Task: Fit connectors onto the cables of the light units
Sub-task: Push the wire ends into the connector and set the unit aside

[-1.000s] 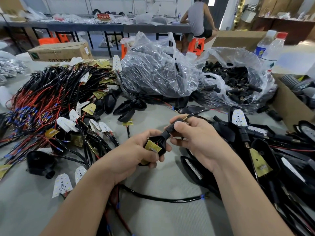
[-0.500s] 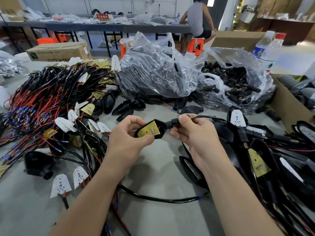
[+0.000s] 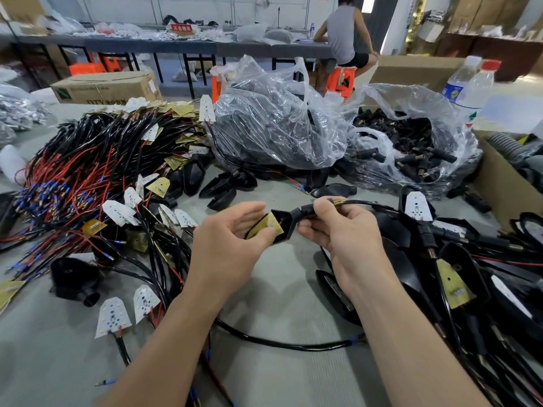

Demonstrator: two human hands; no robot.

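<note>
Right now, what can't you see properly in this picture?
All in the head view:
- Fit of the connector: fingers of the right hand wrap it.
- Board in the light: partly under the thumb of the left hand.
- Inside the bag: shiny, crinkled plastic hides it.
- The box: cut off by the right edge.

Work surface: a grey table [image 3: 279, 292] spreads under and around the left hand [image 3: 232, 242] and the right hand [image 3: 343, 230].
Far bench: a long dark bench [image 3: 141, 45] on black legs runs well beyond both hands; a red sign [image 3: 181, 27] stands on it.
Seating: an orange stool [image 3: 340, 80] beyond the right hand carries a seated person [image 3: 342, 33], back turned.
Second stool: another orange seat [image 3: 88, 67] far beyond the left hand.
Back wall: pale wall [image 3: 132, 7] behind the bench.
Floor: bluish-grey floor [image 3: 173, 69] between the bench legs.
Light: a bright opening [image 3: 365, 2] far beyond the right hand.
Storage: brown cartons [image 3: 476, 10] stacked far right of the right hand.
</note>
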